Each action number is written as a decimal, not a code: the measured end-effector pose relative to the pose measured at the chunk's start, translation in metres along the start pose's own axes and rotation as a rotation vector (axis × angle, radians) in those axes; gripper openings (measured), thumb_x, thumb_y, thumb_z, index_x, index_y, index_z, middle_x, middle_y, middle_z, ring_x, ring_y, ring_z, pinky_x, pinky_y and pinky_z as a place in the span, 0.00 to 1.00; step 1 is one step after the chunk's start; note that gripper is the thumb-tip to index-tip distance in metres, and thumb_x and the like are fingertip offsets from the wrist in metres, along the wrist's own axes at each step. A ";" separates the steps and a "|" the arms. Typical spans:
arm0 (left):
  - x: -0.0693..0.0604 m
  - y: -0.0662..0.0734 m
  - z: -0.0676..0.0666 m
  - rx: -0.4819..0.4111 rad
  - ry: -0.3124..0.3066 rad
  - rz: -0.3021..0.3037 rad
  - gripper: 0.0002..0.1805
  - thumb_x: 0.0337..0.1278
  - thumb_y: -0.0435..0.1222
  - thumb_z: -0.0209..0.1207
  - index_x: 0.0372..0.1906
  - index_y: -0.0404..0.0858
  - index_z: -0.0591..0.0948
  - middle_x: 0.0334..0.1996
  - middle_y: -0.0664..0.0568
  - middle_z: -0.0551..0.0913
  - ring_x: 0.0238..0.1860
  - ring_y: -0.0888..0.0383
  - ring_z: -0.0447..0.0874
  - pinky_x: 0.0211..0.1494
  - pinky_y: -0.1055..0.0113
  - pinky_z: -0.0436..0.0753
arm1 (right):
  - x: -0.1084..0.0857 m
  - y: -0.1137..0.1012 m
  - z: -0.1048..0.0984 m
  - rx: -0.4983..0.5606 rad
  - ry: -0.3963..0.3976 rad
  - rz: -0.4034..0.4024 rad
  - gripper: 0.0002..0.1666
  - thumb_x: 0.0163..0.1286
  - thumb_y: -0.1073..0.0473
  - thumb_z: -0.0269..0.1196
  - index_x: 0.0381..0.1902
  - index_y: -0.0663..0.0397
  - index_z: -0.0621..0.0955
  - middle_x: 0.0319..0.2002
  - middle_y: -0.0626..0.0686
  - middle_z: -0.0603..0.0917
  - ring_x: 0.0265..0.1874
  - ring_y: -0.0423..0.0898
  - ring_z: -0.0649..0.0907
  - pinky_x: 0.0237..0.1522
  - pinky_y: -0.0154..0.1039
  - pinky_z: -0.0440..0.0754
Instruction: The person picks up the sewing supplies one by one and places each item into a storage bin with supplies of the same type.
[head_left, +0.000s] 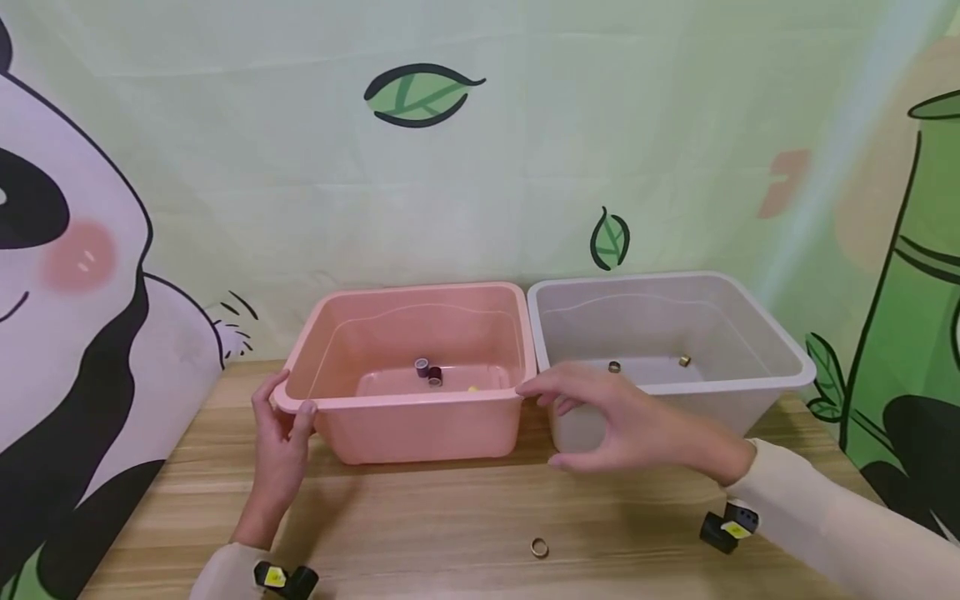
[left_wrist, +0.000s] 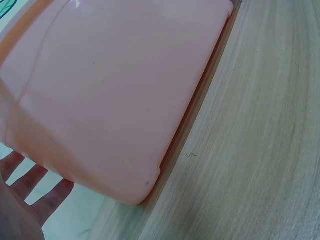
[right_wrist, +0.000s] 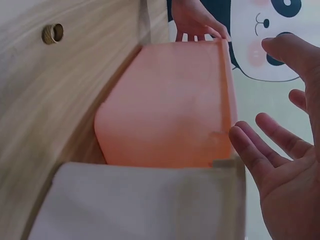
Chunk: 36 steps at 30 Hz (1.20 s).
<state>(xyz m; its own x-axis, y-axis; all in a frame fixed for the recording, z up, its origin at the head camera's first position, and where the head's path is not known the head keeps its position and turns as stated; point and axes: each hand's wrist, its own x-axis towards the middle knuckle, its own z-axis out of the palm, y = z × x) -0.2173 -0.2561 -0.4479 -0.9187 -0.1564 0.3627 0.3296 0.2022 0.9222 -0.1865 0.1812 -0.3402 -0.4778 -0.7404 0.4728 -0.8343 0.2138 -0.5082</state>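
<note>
Pink bin (head_left: 423, 431), long axis left-right, is gripped at near-left corner by left hand (head_left: 277, 467); right hand (head_left: 624, 421) is held spread beside near-right corner.

I had the cream-sleeved left arm (head_left: 225, 573) extended forward, its bare left hand (head_left: 280, 450) gripping between thumb and bent fingers; the cream-sleeved right arm (head_left: 817, 517) angled inward, its bare right hand (head_left: 626, 421) loosely spread, thumb apart.
</note>
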 end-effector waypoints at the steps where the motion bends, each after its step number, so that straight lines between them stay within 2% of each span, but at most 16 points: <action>1: 0.000 0.000 0.000 0.000 0.000 0.001 0.31 0.80 0.35 0.50 0.78 0.50 0.52 0.76 0.50 0.61 0.66 0.49 0.70 0.54 0.79 0.80 | -0.001 0.000 0.002 -0.003 -0.004 -0.006 0.43 0.56 0.60 0.79 0.69 0.52 0.75 0.60 0.48 0.80 0.52 0.42 0.82 0.51 0.42 0.86; 7: 0.001 0.000 0.000 0.004 0.000 0.005 0.31 0.79 0.35 0.50 0.78 0.50 0.52 0.76 0.50 0.60 0.66 0.51 0.70 0.54 0.79 0.80 | -0.011 -0.001 0.014 -0.008 -0.026 -0.004 0.44 0.57 0.58 0.79 0.70 0.49 0.74 0.63 0.46 0.78 0.56 0.41 0.80 0.55 0.42 0.84; 12: 0.001 0.000 0.000 0.014 0.000 0.011 0.31 0.80 0.35 0.50 0.78 0.50 0.52 0.76 0.51 0.60 0.66 0.50 0.70 0.53 0.79 0.81 | -0.021 0.002 0.027 -0.026 -0.077 0.047 0.45 0.58 0.50 0.79 0.71 0.43 0.72 0.65 0.42 0.77 0.58 0.40 0.78 0.57 0.39 0.82; 17: 0.000 -0.001 0.000 0.017 0.005 0.014 0.31 0.79 0.35 0.49 0.78 0.49 0.52 0.76 0.51 0.60 0.66 0.49 0.70 0.53 0.79 0.81 | -0.033 0.006 0.042 -0.040 -0.145 0.081 0.44 0.62 0.43 0.75 0.73 0.37 0.70 0.68 0.41 0.74 0.65 0.42 0.74 0.64 0.43 0.77; 24: 0.000 0.000 0.000 0.010 0.005 0.014 0.32 0.79 0.35 0.50 0.79 0.50 0.53 0.76 0.51 0.61 0.67 0.46 0.69 0.52 0.79 0.81 | -0.050 0.013 0.063 -0.014 -0.215 0.111 0.45 0.61 0.43 0.76 0.73 0.37 0.70 0.71 0.40 0.71 0.69 0.43 0.70 0.67 0.46 0.72; 31: 0.000 0.000 0.001 -0.013 0.005 0.016 0.31 0.79 0.34 0.49 0.78 0.49 0.53 0.75 0.50 0.61 0.66 0.45 0.69 0.53 0.79 0.81 | -0.060 0.024 0.079 -0.048 -0.277 0.118 0.46 0.61 0.37 0.73 0.74 0.36 0.69 0.73 0.42 0.68 0.68 0.46 0.68 0.66 0.49 0.73; 36: 0.000 -0.001 0.000 -0.009 0.000 0.012 0.31 0.79 0.34 0.49 0.78 0.50 0.53 0.75 0.50 0.61 0.67 0.45 0.69 0.53 0.78 0.81 | -0.064 0.030 0.089 -0.059 -0.292 0.123 0.45 0.60 0.40 0.75 0.72 0.36 0.71 0.71 0.42 0.70 0.67 0.45 0.69 0.66 0.49 0.72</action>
<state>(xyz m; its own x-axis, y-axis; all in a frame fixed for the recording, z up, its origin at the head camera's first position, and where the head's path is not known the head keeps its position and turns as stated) -0.2173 -0.2559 -0.4490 -0.9147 -0.1542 0.3736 0.3424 0.1956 0.9190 -0.1567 0.1782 -0.4494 -0.4843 -0.8563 0.1797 -0.7936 0.3434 -0.5023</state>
